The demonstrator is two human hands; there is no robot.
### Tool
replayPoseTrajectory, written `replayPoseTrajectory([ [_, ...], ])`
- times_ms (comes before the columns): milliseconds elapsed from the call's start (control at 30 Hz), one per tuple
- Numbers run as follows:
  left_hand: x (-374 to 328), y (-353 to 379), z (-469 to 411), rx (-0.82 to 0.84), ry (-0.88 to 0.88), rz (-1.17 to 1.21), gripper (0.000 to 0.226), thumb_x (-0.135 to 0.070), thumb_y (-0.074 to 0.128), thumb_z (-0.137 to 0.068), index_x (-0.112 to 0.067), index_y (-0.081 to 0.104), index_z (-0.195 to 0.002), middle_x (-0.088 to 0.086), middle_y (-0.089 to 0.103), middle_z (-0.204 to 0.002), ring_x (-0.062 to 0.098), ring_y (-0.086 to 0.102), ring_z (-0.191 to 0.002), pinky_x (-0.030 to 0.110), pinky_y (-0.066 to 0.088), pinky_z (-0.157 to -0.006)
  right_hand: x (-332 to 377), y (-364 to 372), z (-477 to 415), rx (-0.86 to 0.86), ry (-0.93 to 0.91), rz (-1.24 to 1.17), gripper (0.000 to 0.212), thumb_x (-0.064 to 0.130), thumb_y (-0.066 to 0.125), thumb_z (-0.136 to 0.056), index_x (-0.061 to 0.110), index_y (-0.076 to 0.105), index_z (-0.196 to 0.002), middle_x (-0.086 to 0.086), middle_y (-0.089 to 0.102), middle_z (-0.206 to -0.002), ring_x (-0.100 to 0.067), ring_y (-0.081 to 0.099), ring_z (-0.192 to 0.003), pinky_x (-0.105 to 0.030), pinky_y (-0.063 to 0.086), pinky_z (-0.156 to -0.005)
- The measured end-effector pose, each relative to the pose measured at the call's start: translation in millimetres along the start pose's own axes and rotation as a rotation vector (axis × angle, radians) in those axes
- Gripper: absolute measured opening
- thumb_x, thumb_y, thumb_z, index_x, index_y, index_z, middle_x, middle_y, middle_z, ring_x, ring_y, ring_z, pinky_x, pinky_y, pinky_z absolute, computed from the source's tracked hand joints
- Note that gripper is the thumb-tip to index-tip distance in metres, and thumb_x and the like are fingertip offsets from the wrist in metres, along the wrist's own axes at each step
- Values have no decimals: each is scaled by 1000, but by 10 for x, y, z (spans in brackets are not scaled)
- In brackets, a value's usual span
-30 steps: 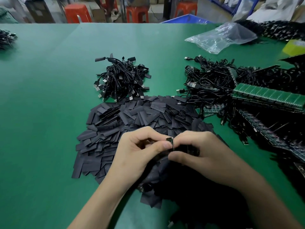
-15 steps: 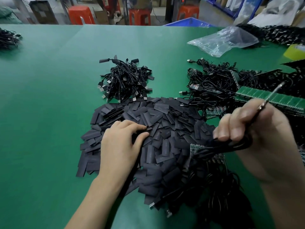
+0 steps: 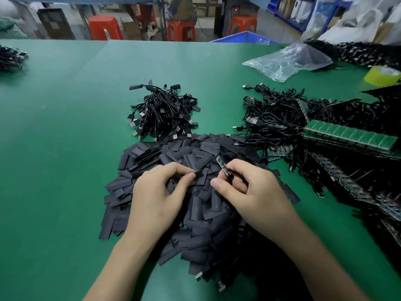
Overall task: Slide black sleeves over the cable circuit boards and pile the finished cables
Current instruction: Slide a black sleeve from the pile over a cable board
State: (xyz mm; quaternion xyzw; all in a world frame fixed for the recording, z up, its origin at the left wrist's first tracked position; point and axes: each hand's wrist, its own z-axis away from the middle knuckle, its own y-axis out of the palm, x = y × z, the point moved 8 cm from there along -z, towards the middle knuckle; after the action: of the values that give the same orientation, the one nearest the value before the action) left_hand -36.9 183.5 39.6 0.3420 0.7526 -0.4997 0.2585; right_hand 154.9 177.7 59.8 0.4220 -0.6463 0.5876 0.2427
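Note:
A wide heap of flat black sleeves covers the green table in front of me. My left hand rests on the heap and pinches one black sleeve between thumb and forefinger. Just to its right, my right hand holds a cable by its small circuit board, whose bare end points up and left toward the sleeve. Behind the heap lies a pile of finished sleeved cables.
Tangled unsleeved cables and green circuit-board strips fill the right side. A clear plastic bag and a yellow tape roll lie at the back right. Another cable bundle sits far left.
My right hand came down from the right with a fresh cable and now holds its board next to my left hand. My left hand has picked a sleeve from the heap.

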Motion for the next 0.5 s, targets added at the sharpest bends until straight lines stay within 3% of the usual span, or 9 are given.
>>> replayPoseTrajectory([
  [133, -47, 125, 17, 146, -35, 277, 17, -17, 77, -91, -34, 78, -89, -12, 76, -80, 3, 70, -75, 13, 49, -71, -34, 1, 11, -79, -22, 71, 19, 46, 67, -89, 27, 64, -84, 7, 33, -54, -8, 35, -51, -31, 36, -53],
  [267, -117, 175, 32, 212, 2, 384, 17, -14, 76, -91, -30, 78, -98, -7, 78, -85, 6, 74, -81, 16, 54, -79, -22, 13, 29, -82, -22, 24, 25, 37, 67, -94, 27, 58, -73, 6, 30, -54, -8, 30, -50, -22, 28, -50],
  [367, -227, 114, 35, 149, 141, 255, 23, -31, 82, -83, -30, 79, -105, -14, 76, -96, 9, 72, -91, 20, 53, -84, -47, -23, 23, -112, 12, -25, 36, 29, 70, -94, 30, 50, -64, 8, 28, -53, -6, 29, -51, -22, 27, -51],
  [500, -319, 52, 59, 51, 267, 149, 25, -31, 85, -82, -20, 81, -105, -11, 74, -101, 11, 70, -94, 22, 52, -82, -57, 8, 40, -54, 36, -93, 29, 36, 68, -95, 19, 61, -73, 7, 32, -56, -6, 31, -53, -23, 28, -51],
])
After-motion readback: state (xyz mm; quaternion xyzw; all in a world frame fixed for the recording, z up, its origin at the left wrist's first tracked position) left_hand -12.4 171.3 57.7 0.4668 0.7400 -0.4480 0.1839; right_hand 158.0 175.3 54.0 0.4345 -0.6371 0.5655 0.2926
